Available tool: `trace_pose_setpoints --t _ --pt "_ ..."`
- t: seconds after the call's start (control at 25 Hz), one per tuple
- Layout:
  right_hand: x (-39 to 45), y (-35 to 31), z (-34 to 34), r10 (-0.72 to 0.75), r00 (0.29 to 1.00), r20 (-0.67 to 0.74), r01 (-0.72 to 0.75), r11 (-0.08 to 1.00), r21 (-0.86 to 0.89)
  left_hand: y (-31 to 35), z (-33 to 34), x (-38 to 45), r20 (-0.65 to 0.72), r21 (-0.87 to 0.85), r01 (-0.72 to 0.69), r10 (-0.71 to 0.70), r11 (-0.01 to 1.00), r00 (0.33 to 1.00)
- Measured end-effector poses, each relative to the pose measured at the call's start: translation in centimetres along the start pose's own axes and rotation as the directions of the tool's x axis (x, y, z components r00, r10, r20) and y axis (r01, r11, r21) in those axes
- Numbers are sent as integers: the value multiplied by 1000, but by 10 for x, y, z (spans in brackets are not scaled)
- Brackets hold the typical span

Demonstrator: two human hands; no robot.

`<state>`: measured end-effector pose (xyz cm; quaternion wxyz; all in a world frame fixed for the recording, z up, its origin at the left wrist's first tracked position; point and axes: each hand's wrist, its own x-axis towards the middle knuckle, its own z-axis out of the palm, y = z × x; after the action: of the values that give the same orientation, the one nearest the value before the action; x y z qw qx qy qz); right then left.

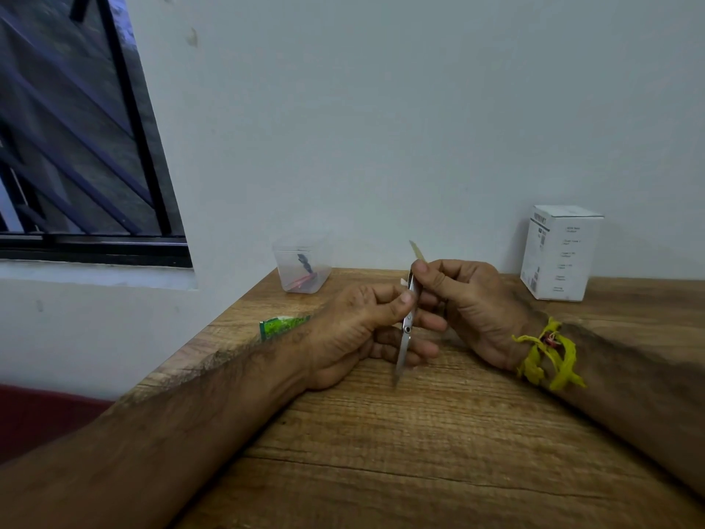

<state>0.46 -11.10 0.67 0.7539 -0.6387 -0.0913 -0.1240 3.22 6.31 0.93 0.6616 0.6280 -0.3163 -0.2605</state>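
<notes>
Scissors (405, 330), small and metal, stand nearly upright between both hands, blades together and pointing down toward the wooden table (419, 452). The left hand (354, 330) pinches them above the pivot with thumb and forefinger. The right hand (473, 299) grips the top end, where a pale green strip (416, 250) sticks up. A clear plastic container (301, 271) and a white carton (560, 253) stand by the wall.

Shiny metal scissors (405, 332) over matt, grainy wooden table (419, 452).
</notes>
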Motion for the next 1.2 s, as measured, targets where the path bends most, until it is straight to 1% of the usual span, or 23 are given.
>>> trace_pose_setpoints --t 0.08,0.12,0.16,0.2,0.24,0.28,0.32,0.4,0.44,0.56,0.6,0.68,0.76,0.96,1.08,1.2 --pt "1 2 0 -19 996 -91 21 999 24 -1 -1 1 -49 -101 -14 9 995 999" --pt "1 3 -2 -50 985 -165 48 999 -20 -1 -2 1 -80 -137 -22 11 990 997" --pt "2 4 -4 -111 966 -235 82 988 -129 -1 -3 1 -104 -156 -29 13 987 995" --pt "1 4 -7 -200 940 -276 118 951 -287 -2 -3 1 -120 -156 -37 18 987 993" --pt "0 4 -8 -298 915 -274 157 884 -440 -2 -3 1 -134 -143 -46 27 989 991" --pt "-1 4 -6 -386 890 -242 203 811 -548 -3 -3 1 -150 -127 -60 40 990 988" --pt "-3 3 -4 -457 865 -206 255 755 -604 -4 -2 1 -171 -113 -74 54 991 984" --pt "-5 5 1 -569 809 -149 362 681 -637 -5 0 1 -225 -99 -96 71 991 972" --pt "-5 5 3 -610 780 -139 391 650 -652 -5 1 1 -246 -96 -102 75 990 966" --pt "-4 7 0 -699 702 -135 420 559 -715 -5 3 1 -278 -101 -107 75 989 958" --pt "-5 7 -1 -726 679 -112 430 517 -740 -5 4 1 -283 -101 -104 72 989 957" --pt "-6 7 -1 -769 638 -36 454 415 -788 -4 5 1 -285 -91 -95 66 991 956" --pt "-5 7 1 -781 624 23 471 353 -808 -4 5 2 -283 -81 -86 60 993 957" --pt "-6 8 4 -775 617 139 507 256 -823 -4 10 0 -255 -59 -74 57 995 965" --pt "-6 10 4 -769 618 165 499 222 -837 -4 11 -2 -269 -39 -89 75 995 960" --pt "-7 10 4 -773 611 172 509 217 -833 -5 14 -3 -288 2 -119 115 993 951"
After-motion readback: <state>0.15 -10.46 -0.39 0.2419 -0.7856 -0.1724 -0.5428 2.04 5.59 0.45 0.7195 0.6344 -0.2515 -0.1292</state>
